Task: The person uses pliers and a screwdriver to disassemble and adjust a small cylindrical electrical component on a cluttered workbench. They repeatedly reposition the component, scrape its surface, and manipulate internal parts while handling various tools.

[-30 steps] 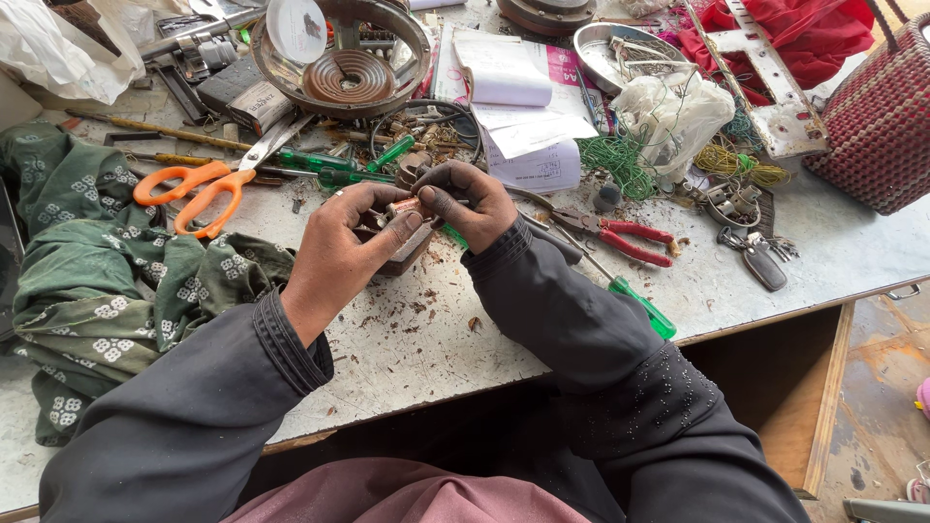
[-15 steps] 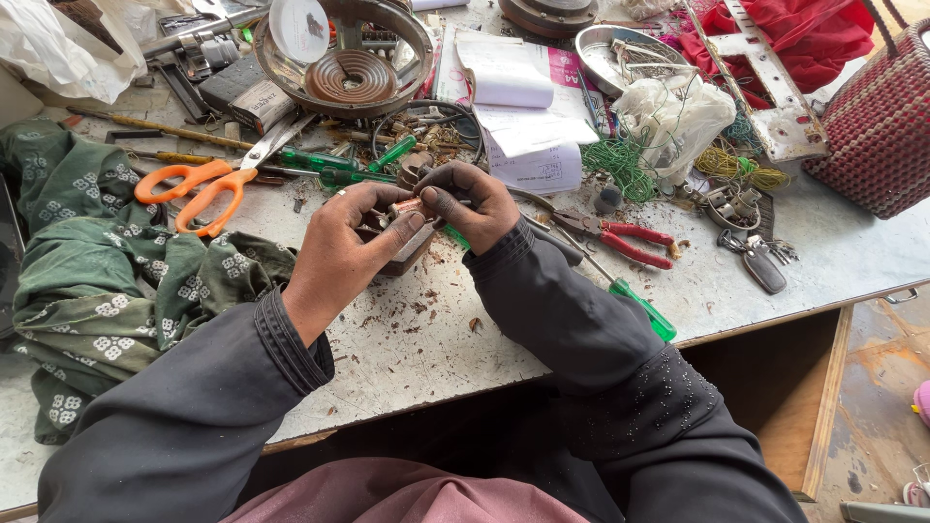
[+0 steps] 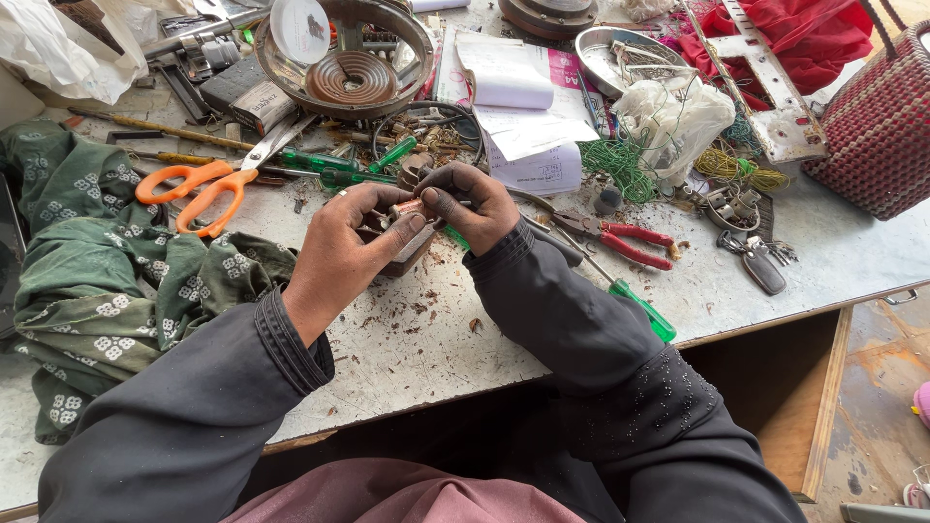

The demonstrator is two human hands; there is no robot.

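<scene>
Both hands meet over the littered worktable (image 3: 775, 281) – the left hand (image 3: 344, 247) and right hand (image 3: 475, 203) pinch a small copper-coloured part (image 3: 407, 207) between thumbs and fingertips, just above a brown block (image 3: 412, 254). Orange-handled scissors (image 3: 208, 184) lie to the left, red-handled pliers (image 3: 620, 237) to the right

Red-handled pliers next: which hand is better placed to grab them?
Right, likely. The right hand sits nearer the red-handled pliers, which lie on its side; the left hand cradles the small copper part.
</scene>
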